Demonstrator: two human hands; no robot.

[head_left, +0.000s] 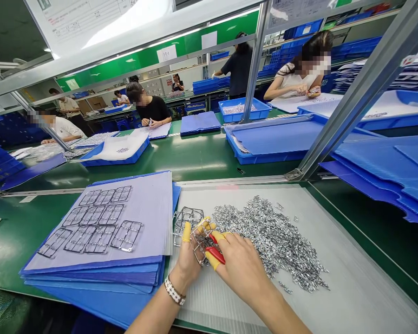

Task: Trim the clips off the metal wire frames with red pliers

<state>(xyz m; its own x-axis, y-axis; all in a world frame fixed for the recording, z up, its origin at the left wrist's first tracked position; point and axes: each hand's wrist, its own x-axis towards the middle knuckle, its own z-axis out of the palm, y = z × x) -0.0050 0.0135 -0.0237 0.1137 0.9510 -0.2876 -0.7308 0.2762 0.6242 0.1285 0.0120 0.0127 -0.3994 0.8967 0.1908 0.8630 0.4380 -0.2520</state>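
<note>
My left hand, with a beaded bracelet and a yellow finger cot, holds a stamped metal frame upright. My right hand grips red-handled side cutters at that frame, its fingertips also in yellow cots. The cutter jaws are hidden among the fingers and metal. Just right of my hands spreads a large pile of small metal pieces on a white plastic sheet. Another metal frame lies behind my left hand. More frames lie in rows on a translucent sheet atop stacked blue corrugated boards.
A green workbench runs under everything, and aluminium uprights rise beyond the white sheet. Blue trays and lids stand across the bench. Several people work at benches further off, one handling small parts at the upper right.
</note>
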